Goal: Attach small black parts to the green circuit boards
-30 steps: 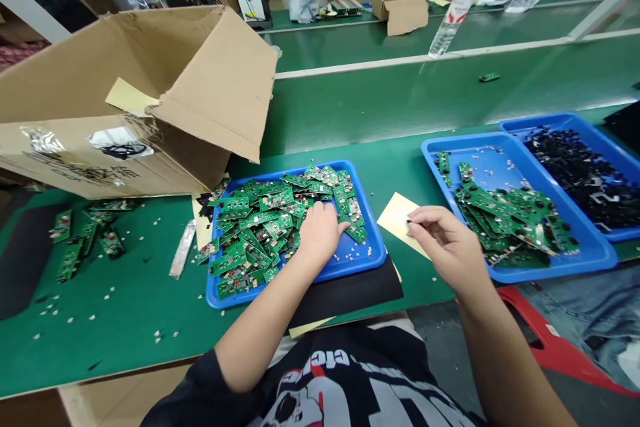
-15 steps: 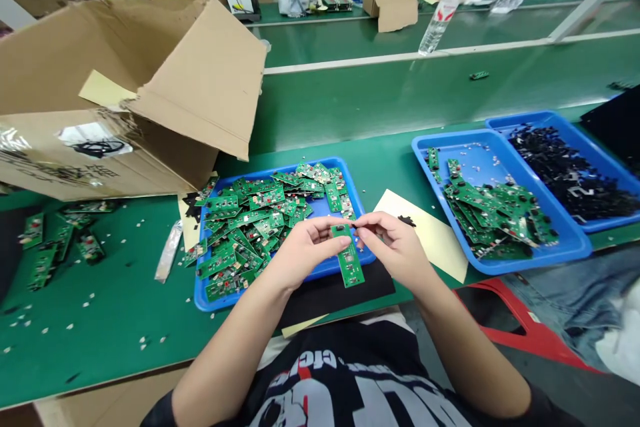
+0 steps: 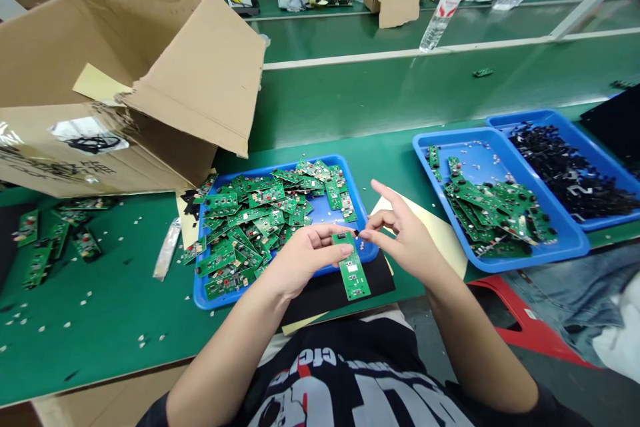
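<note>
My left hand grips one end of a green circuit board, which slants down toward me over the front edge of the near blue tray. Thumb and index finger of my right hand pinch a tiny black piece at the upper end of that board; its exact kind is too small to make out. The other right fingers stand apart from the pinch. Piled in the near tray are many more circuit boards. Beneath my right hand lies a yellow sheet of paper.
To the right are a blue tray with boards and another blue tray full of black parts. A large open cardboard box stands at left. Loose boards lie on the green table. A water bottle stands on the ledge behind.
My left hand has taken a circuit board from the near tray and moved it toward me. My right hand has come in from the right to meet the board, its index-side fingers now lifting apart.
</note>
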The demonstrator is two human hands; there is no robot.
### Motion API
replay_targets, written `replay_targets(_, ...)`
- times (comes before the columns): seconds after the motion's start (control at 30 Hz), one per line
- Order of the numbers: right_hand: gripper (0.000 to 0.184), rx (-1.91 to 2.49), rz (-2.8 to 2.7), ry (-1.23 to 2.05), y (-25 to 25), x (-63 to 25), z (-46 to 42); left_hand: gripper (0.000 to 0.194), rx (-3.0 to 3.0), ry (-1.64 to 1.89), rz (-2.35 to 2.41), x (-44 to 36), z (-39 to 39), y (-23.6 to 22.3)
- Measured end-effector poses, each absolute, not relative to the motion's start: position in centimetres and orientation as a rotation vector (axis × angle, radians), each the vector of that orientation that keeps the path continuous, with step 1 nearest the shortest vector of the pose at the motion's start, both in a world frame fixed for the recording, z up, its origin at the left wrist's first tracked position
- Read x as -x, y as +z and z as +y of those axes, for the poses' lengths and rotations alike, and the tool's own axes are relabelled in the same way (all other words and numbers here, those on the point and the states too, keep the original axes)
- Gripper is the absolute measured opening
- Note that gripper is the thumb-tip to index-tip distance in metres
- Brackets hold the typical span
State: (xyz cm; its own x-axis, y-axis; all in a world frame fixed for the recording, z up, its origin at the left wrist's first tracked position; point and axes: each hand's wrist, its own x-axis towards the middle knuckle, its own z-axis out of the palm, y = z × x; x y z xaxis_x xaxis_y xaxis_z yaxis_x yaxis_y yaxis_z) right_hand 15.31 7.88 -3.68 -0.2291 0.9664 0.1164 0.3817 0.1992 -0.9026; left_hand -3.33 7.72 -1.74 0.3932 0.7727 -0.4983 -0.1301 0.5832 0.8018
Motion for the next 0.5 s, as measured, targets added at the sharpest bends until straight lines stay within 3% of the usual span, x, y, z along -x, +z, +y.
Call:
replay_targets(0.1,0.014,1.256,-1.889,0.923,-2.9,-16.0,7.9,0.034,-0.83,0.624,1.013,3.8,7.5,-1.2)
replay_targets(0.13,0.01,1.253,-1.943,0.881,-2.6,-16.2,7.8,0.034,-0.875,0.623,1.028,4.0,7.5,-1.0)
replay_targets(0.33,0.012,1.26,-2.009,0.565,-0.6,-16.8,7.1,0.037,-1.0,0.801,1.15,5.0,7.4,-0.1)
replay_targets(0.5,0.012,1.049,-2.104,0.506,0.5,-15.3,6.9,0.035,-0.922,0.849,1.057,4.4,6.9,0.1)
